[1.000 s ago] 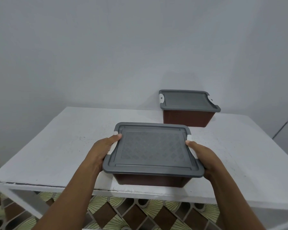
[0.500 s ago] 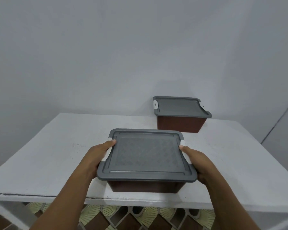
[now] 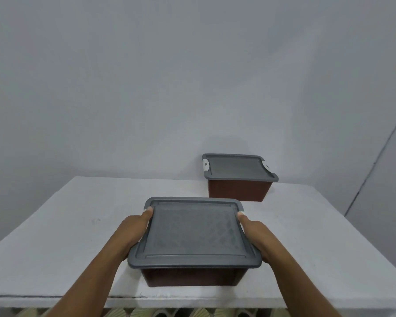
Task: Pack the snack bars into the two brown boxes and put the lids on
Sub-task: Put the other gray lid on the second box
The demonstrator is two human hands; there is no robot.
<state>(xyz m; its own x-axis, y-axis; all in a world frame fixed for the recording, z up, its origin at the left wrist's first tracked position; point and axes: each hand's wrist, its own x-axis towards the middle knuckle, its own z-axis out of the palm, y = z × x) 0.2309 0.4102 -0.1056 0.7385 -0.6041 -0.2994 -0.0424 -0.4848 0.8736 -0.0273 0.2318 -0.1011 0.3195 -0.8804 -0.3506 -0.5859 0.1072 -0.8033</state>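
From the head camera, the near brown box [image 3: 192, 276] sits in the lower middle of the frame, close to the front edge of the white table [image 3: 66, 236]. I cannot tell whether its base rests on the top or hangs just above it. Its grey lid [image 3: 193, 232] is on and lies flat over the rim, with a faint diamond pattern across the middle panel. The left hand [image 3: 133, 232] grasps the box at its left side. The thumb lies along the lid's edge near the far left corner, and the other fingers are tucked under the rim, out of sight. The right hand [image 3: 255, 234] mirrors it on the right side, with the thumb up on the lid's edge and the fingers hidden beneath. Both forearms come in from the bottom of the frame. The far brown box [image 3: 239, 191] stands right of centre at the back of the table, against the pale wall [image 3: 146, 88] and well apart from the near one. It wears its own grey cover [image 3: 237, 165], with a white clip [image 3: 205, 164] showing at its left end. A strip of patterned floor [image 3: 165, 313] shows along the bottom edge.
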